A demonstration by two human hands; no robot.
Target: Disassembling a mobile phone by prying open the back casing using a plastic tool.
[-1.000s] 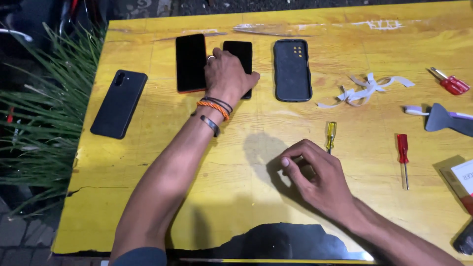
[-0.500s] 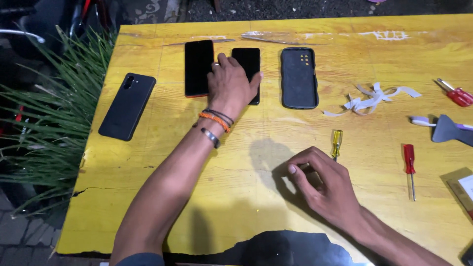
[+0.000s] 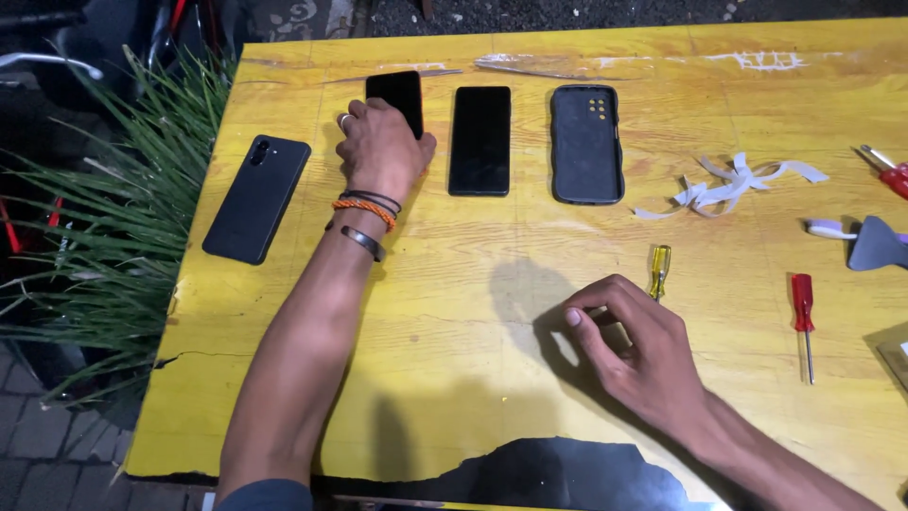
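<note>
My left hand point(image 3: 380, 151) lies over the lower half of a black phone point(image 3: 397, 93) that is flat on the yellow table point(image 3: 454, 284), with fingers curled at its edges. Bracelets ring the wrist. Just right of it lie a second black phone point(image 3: 480, 140) and a dark phone case point(image 3: 586, 144), both untouched. Near the front of the table my right hand point(image 3: 636, 350) rests with its fingers curled in and thumb against the index finger; nothing shows inside it. A small yellow-handled screwdriver point(image 3: 658, 269) lies just beyond its knuckles.
Another black phone point(image 3: 257, 197) lies back-up near the table's left edge, beside a spiky green plant point(image 3: 104, 237). White tape scraps point(image 3: 726, 185), a red screwdriver point(image 3: 803, 317), a second red tool point(image 3: 887, 172) and a grey scraper point(image 3: 875, 246) lie at the right.
My left hand has slid left, off the middle phone and onto the left one. The right hand has stayed curled in place. The view has shifted slightly.
</note>
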